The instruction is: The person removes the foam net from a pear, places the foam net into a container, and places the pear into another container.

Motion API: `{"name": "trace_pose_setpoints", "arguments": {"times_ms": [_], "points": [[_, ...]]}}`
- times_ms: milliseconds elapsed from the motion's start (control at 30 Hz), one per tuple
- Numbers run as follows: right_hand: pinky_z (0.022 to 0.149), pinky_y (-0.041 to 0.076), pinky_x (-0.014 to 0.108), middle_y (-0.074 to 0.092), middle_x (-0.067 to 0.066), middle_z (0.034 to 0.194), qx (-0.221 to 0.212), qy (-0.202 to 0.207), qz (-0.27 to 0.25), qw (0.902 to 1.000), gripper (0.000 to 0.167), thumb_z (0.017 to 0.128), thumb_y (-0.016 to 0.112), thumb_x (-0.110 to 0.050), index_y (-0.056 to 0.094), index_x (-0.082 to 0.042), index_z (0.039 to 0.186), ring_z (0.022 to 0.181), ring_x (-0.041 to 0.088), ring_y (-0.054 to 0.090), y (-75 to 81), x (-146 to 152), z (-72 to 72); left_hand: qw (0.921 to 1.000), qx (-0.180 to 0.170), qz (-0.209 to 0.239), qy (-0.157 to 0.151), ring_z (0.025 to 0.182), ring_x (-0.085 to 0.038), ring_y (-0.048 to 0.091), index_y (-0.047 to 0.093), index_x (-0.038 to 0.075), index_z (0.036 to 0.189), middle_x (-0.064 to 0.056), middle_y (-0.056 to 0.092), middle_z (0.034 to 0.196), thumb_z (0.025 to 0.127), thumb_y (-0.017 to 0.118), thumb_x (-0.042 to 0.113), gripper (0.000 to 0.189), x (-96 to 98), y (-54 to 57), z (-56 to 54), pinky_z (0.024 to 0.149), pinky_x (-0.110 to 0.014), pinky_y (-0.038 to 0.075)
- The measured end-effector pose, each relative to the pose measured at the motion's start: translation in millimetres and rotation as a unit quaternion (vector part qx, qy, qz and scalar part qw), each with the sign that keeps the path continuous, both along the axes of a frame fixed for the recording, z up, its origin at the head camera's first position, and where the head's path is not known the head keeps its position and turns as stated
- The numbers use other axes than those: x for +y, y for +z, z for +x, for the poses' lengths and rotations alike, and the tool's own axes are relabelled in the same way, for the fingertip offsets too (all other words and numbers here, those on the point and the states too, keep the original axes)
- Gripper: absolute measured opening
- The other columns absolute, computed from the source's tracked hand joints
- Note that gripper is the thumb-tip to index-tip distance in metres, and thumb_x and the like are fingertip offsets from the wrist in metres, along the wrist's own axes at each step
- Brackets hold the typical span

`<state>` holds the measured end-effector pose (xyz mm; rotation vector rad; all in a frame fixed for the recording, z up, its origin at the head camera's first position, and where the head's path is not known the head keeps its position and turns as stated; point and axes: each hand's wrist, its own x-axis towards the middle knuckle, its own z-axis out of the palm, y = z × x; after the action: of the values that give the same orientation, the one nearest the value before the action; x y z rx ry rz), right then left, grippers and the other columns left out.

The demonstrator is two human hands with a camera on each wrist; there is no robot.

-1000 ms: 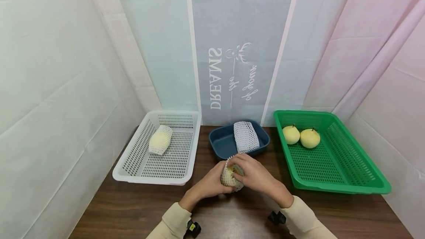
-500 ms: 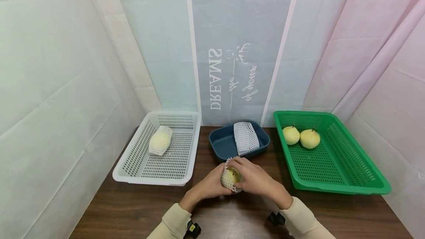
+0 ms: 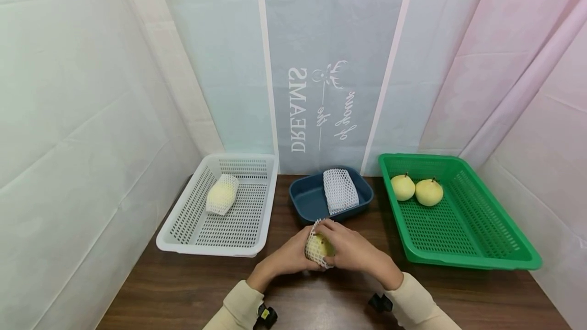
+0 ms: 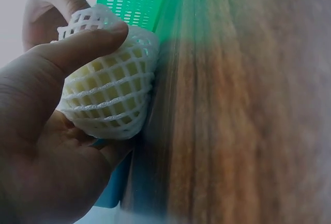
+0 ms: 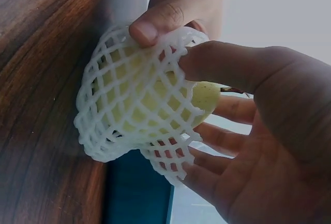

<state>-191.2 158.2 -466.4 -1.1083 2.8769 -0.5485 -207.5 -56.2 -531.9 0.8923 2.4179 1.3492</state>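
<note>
A yellow pear (image 5: 207, 97) sits inside a white foam fruit net (image 5: 134, 89) just above or on the table, its stem end poking out of the net's open rim. My left hand (image 3: 291, 256) holds the netted pear from the left; in the left wrist view its thumb lies across the mesh (image 4: 108, 97). From the right, my right hand (image 3: 350, 246) grips the net's rim, thumb on the near side and fingers spread around the opposite edge in the right wrist view. Whether the pear's base touches the wood is hidden.
Behind the hands stands a dark blue tray (image 3: 307, 207) with flattened foam nets (image 3: 341, 191). At left, a white basket (image 3: 263, 228) holds a netted pear (image 3: 222, 195). A green basket (image 3: 477, 258) at right holds two bare pears (image 3: 428, 192). Fabric walls enclose the wooden table (image 3: 192, 289).
The right thumb has shifted from above the pear's top to the net's near edge, and the pear's top shows more. Both hands stay in nearly the same place.
</note>
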Motion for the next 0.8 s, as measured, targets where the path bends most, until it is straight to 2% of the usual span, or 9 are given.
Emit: {"name": "trace_pose_setpoints", "arguments": {"times_ms": [167,367,633,800], "points": [[0.089,0.06,0.044,0.06,0.01,0.137,0.007,0.007,0.009,0.9999,0.067,0.08,0.094,-0.013,0.062,-0.008,0.138,0.119,0.026,0.064,-3.2,-0.3,0.2,0.9999,-0.01,-0.014,0.002,0.133,-0.013,0.056,0.03,0.017,0.166,-0.003,0.051,0.157,0.081,0.096,0.03,0.108,-2.7,0.6,0.1,0.113,-0.032,0.047],[0.09,0.06,0.046,0.06,0.01,0.137,0.005,0.003,0.004,1.0,0.068,0.079,0.095,-0.011,0.061,-0.008,0.137,0.118,0.026,0.064,-5.4,-1.5,-0.3,0.9996,-0.015,-0.026,-0.002,0.135,-0.016,0.055,0.031,0.015,0.165,-0.003,0.05,0.157,0.079,0.097,0.021,0.108,-5.3,3.1,-1.5,0.115,-0.034,0.046],[0.089,0.059,0.05,0.063,0.013,0.135,-0.035,-0.019,-0.002,0.9992,0.066,0.08,0.094,-0.01,0.059,-0.008,0.136,0.115,0.03,0.066,-7.0,-2.8,-0.5,0.9985,0.016,-0.05,0.016,0.139,-0.021,0.052,0.04,0.01,0.16,-0.007,0.05,0.156,0.077,0.096,0.016,0.101,-7.8,4.1,-0.4,0.117,-0.037,0.044],[0.09,0.058,0.052,0.064,0.015,0.138,-0.05,-0.029,0.002,0.9983,0.067,0.081,0.093,-0.011,0.058,-0.008,0.138,0.117,0.033,0.066,-8.3,-3.4,-0.2,0.9976,0.03,-0.058,0.026,0.136,-0.021,0.053,0.043,0.01,0.158,-0.007,0.053,0.153,0.077,0.096,0.017,0.097,-7.7,0.2,-1.3,0.116,-0.037,0.045]]}}
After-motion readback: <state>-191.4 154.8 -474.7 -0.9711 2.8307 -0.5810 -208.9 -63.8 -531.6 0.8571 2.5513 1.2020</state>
